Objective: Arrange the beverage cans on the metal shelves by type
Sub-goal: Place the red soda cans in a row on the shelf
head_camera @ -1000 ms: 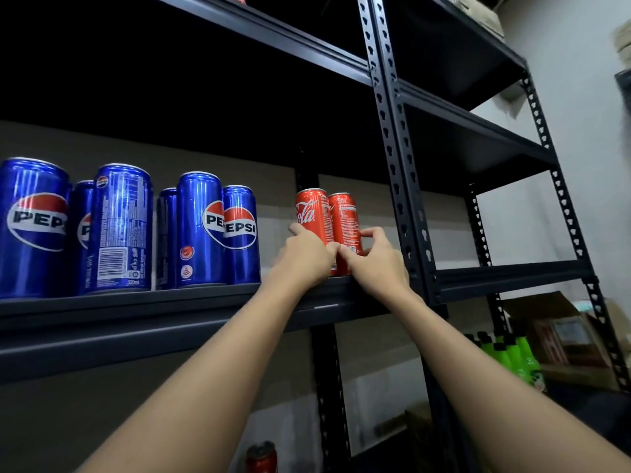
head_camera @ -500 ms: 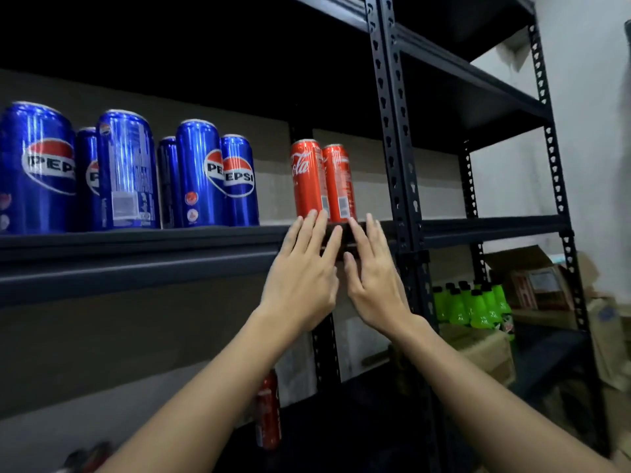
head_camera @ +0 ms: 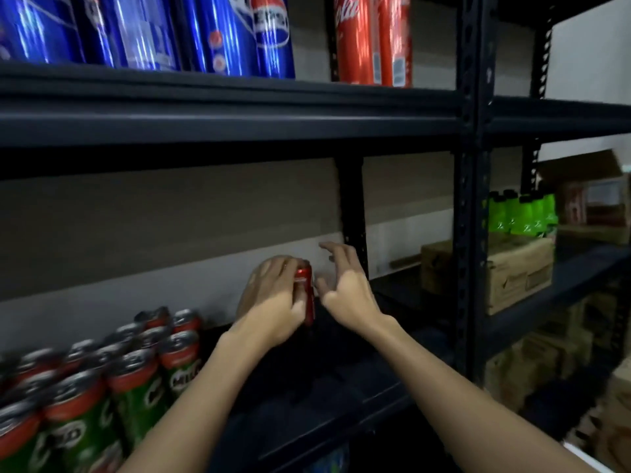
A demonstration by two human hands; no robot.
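Lower left of frame: cluster of green Milo cans (head_camera: 136,380) with red tops, standing upright in rows on the lower shelf (head_camera: 307,418), packed touching one another. Upper left: blue Pepsi cans (head_camera: 235,35) upright on the upper shelf (head_camera: 239,110), tops cut off by the frame edge, image streaked by blur. Upper centre, same shelf: two red Coca-Cola cans (head_camera: 372,42) side by side and touching, set apart from the Pepsi group by a gap. Centre of frame: left hand (head_camera: 276,295) is wrapped around a red can (head_camera: 305,291) toward the back of the lower shelf, fingers curled over its top and side, thumb low on its near side; only a strip of the can's right side shows, and it appears upright. Whether its base sits on the shelf cannot be told. Just right of it: right hand (head_camera: 345,285) with fingers spread and loosely bent, holding nothing, thumb side close to the can; contact cannot be told. Right of centre: dark perforated upright post (head_camera: 471,199) of the shelving. Right of frame: green bottles (head_camera: 519,213) standing on a cardboard box (head_camera: 512,274) on the neighbouring shelf, with more cartons (head_camera: 594,206) behind, blurred.
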